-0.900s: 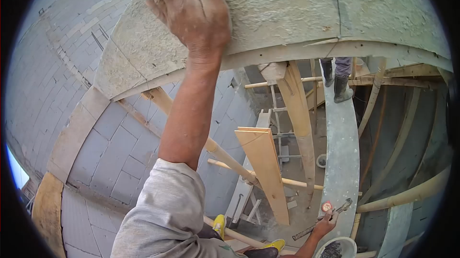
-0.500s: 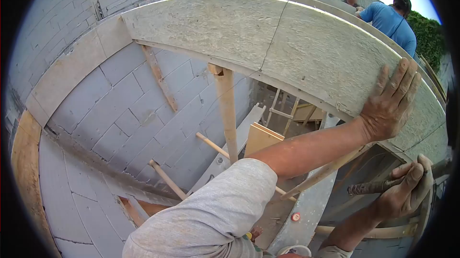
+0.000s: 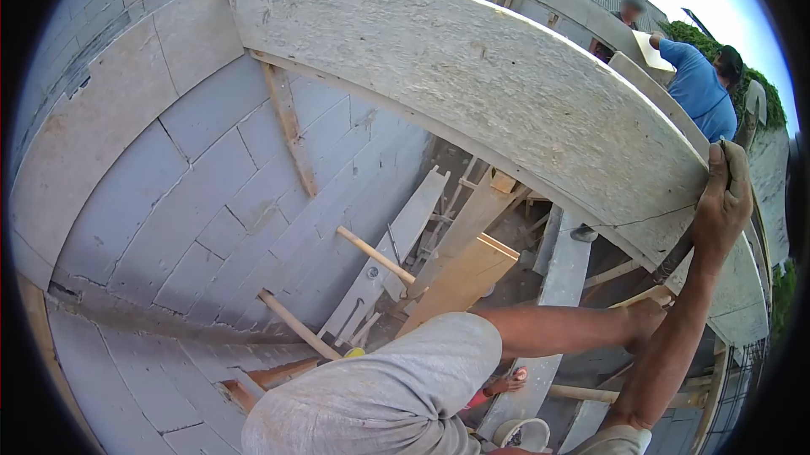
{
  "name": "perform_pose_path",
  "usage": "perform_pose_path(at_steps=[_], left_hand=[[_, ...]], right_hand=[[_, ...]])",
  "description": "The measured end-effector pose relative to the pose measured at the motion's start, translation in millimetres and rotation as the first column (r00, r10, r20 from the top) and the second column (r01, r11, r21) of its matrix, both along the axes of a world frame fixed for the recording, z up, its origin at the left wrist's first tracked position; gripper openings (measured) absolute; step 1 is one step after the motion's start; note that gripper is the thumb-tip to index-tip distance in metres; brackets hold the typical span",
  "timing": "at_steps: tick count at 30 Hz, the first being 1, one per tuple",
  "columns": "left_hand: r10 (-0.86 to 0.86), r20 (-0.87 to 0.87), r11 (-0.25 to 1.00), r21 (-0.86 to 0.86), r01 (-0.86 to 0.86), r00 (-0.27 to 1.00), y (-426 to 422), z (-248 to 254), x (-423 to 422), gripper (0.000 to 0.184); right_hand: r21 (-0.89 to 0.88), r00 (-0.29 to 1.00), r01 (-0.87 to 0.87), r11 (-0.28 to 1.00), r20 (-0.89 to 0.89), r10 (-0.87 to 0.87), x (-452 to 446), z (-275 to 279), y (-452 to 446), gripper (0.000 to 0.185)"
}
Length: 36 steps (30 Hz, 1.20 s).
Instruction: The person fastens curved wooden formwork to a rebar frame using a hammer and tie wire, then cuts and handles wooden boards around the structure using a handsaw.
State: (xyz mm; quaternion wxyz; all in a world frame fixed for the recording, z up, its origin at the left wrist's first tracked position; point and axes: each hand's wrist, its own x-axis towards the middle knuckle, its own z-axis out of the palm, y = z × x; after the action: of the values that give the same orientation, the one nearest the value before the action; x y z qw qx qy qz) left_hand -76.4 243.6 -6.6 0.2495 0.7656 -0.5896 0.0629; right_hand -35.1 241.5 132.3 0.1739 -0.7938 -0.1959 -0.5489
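Note:
My right hand (image 3: pixel 724 197) is at the upper edge of the curved, rough-faced board (image 3: pixel 472 75), its fingers pinched together on something too small to make out. My left arm reaches right beneath the board; my left hand (image 3: pixel 645 322) is partly hidden behind my right forearm, and its fingers cannot be made out. A dark rod-like tool (image 3: pixel 675 257) shows between the board and my right forearm; which hand holds it, if either, is unclear. A thin line crosses the board's lower right part.
A person in blue (image 3: pixel 700 88) and another person (image 3: pixel 630 12) are behind the board. Below, a co-worker's hand (image 3: pixel 504 385) is beside a red round object (image 3: pixel 521 373). Planks, wooden poles, a bucket (image 3: pixel 521 434) and a block wall (image 3: pixel 211 210) surround the drop.
My left hand has left the board's face and moved down. My right hand has risen to the board's upper edge. A co-worker's hand has come to the red round object below.

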Motion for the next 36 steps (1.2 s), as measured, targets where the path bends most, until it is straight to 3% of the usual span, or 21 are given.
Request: perform_pose_path(at_steps=[1,3,4,6,7,8,11,13,14,16,19,23,25,26,29,32,36], left_hand=[[-0.063,-0.142,0.993,0.089,0.076,0.988,22,-30,-6,0.032],[-0.246,-0.374,0.955,-0.251,0.158,0.894,88,-112,-15,0.031],[-0.194,-0.504,0.979,-0.151,0.135,0.841,143,-117,-19,0.031],[0.092,-0.585,0.996,0.041,-0.084,0.805,238,-120,-14,0.032],[0.170,-0.579,0.962,-0.077,-0.261,0.798,278,-123,-10,0.034],[0.294,-0.585,0.908,-0.075,-0.411,0.756,318,-107,-6,0.036],[0.545,-0.595,0.521,-0.311,-0.795,0.590,404,-51,-4,0.035],[0.638,-0.527,0.234,-0.562,-0.794,0.561,437,-29,7,0.030],[0.736,-0.418,0.167,-0.650,-0.741,0.532,445,-13,10,0.027],[0.796,-0.289,0.160,-0.747,-0.645,0.532,449,12,19,0.025],[0.915,0.085,0.287,-0.825,-0.488,0.394,439,35,38,0.029],[0.944,0.193,0.273,-0.913,-0.304,0.266,428,68,53,0.030],[0.927,0.279,0.348,-0.890,-0.295,0.252,433,90,61,0.030],[0.920,0.315,0.375,-0.879,-0.296,0.232,433,99,65,0.030],[0.959,0.178,0.278,-0.746,-0.606,0.221,425,119,82,0.036],[0.955,0.275,0.287,-0.785,-0.549,0.107,403,124,104,0.040],[0.941,0.307,0.328,-0.737,-0.591,0.140,394,129,104,0.043]], right_hand=[[-0.051,0.996,0.055,0.997,0.066,-0.052,0,-4,1,0.017],[-0.086,0.992,0.124,0.989,0.038,-0.121,-4,-7,7,0.017],[-0.107,0.988,0.154,0.982,0.034,-0.152,-4,-6,6,0.017],[-0.056,0.986,0.164,0.985,0.035,-0.162,2,-8,-5,0.019],[-0.013,0.988,0.152,0.988,0.004,-0.152,2,-8,-6,0.020],[0.024,0.990,0.135,0.991,-0.041,-0.134,3,-10,-8,0.021],[0.123,0.988,0.149,0.981,-0.055,-0.143,7,-17,-2,0.026],[0.103,0.981,0.191,0.976,0.012,-0.193,4,-12,-2,0.025],[0.108,0.977,0.203,0.973,0.043,-0.209,3,-12,3,0.023],[0.140,0.989,0.149,0.979,-0.005,-0.150,-4,-8,15,0.022],[0.205,0.998,0.064,0.977,-0.037,-0.057,-7,-7,20,0.021],[0.163,1.000,-0.016,0.986,-0.002,0.017,-9,-4,18,0.019],[0.264,0.996,0.030,0.964,-0.090,-0.006,-16,-4,23,0.018],[0.270,0.999,-0.018,0.963,-0.035,0.029,-13,-5,21,0.018],[0.356,0.990,-0.094,0.930,-0.067,0.126,-11,-1,20,0.019],[0.483,0.955,-0.198,0.853,-0.102,0.280,-14,2,17,0.020],[0.558,0.906,-0.324,0.764,-0.050,0.420,-9,-1,6,0.019]])
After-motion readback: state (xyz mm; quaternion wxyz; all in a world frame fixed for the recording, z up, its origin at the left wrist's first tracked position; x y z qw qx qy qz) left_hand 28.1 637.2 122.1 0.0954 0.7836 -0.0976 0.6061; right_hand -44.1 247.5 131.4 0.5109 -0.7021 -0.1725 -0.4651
